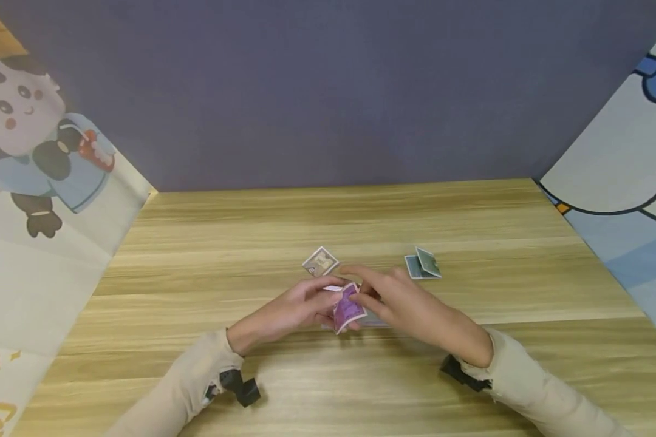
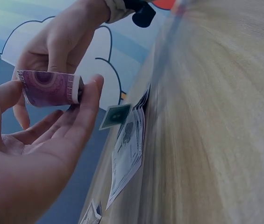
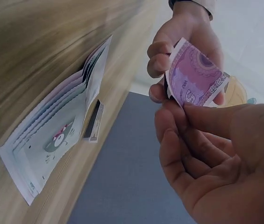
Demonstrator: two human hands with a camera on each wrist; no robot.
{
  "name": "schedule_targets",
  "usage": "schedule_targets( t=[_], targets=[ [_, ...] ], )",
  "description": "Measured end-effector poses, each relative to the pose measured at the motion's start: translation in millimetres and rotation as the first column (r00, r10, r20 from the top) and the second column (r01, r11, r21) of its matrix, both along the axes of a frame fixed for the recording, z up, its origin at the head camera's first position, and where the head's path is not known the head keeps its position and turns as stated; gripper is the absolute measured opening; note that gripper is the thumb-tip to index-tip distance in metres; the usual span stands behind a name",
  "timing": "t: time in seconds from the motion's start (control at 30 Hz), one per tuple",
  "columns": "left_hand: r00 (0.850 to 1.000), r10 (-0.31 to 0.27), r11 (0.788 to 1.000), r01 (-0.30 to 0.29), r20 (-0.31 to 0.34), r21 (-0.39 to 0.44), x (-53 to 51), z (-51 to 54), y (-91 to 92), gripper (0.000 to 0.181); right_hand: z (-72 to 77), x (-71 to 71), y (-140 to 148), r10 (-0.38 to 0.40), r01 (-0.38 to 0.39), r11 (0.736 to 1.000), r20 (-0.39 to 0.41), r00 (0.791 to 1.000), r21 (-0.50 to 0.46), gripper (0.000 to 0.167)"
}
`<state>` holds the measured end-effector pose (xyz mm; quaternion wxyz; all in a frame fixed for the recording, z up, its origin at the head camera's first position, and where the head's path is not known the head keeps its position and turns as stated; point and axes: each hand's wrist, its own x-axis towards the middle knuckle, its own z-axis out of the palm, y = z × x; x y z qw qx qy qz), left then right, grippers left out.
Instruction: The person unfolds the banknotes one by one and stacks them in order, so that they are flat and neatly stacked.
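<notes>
Between both hands, above the table, is a small purple banknote [image 1: 348, 308] with a white border, bent into a curve. My left hand [image 1: 311, 303] holds it between thumb and fingers. In the right wrist view a figure 5 shows on the banknote [image 3: 195, 77], and the thumb and index finger of my right hand [image 3: 206, 154] pinch its lower corner. Below the hands lies a small stack of pale sheets [image 3: 59, 135] with a cartoon drawing on the top one. In the head view the hands mostly cover this stack [image 1: 374, 319].
A brown note [image 1: 321, 261] lies on the wood-grained table [image 1: 240, 237] just beyond my left hand. Farther right is a green note [image 1: 427, 262], folded so that one half stands up. A dark panel [image 1: 328, 97] rises at the back, with cartoon-printed panels at both sides.
</notes>
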<state>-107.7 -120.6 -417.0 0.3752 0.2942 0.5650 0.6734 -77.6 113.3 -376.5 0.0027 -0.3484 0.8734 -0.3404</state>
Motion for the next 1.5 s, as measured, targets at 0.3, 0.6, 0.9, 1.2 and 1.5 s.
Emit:
schedule_targets(
  t=[0.3,0.6,0.9,1.2,1.5],
  targets=[
    [0.989,0.081,0.991,-0.093,-0.121,-0.096,-5.6,9.6,-5.6,0.048,4.3,2.2,9.8,-0.063,0.055,0.993,-0.071,0.996,-0.105,0.047],
    [0.921,0.170,0.963,-0.231,-0.351,-0.140,-11.1,27.1,-18.1,0.019,10.7,0.4,27.3,-0.112,0.091,0.952,-0.054,0.992,-0.292,0.034],
    [0.885,0.240,0.948,-0.303,-0.398,-0.100,-10.2,41.4,-23.8,0.014,14.7,3.0,44.3,-0.126,0.089,0.949,-0.103,0.987,-0.304,0.021],
    [0.851,0.214,0.944,-0.307,-0.480,-0.123,-16.8,43.1,-19.1,0.017,22.2,-0.4,57.3,-0.173,0.147,0.960,-0.093,0.980,-0.239,0.018],
    [0.742,0.040,0.873,-0.352,-0.669,-0.339,-24.3,18.6,-11.3,0.014,-6.3,-16.6,59.9,-0.095,0.097,0.995,0.115,0.989,-0.012,0.009]
  ],
)
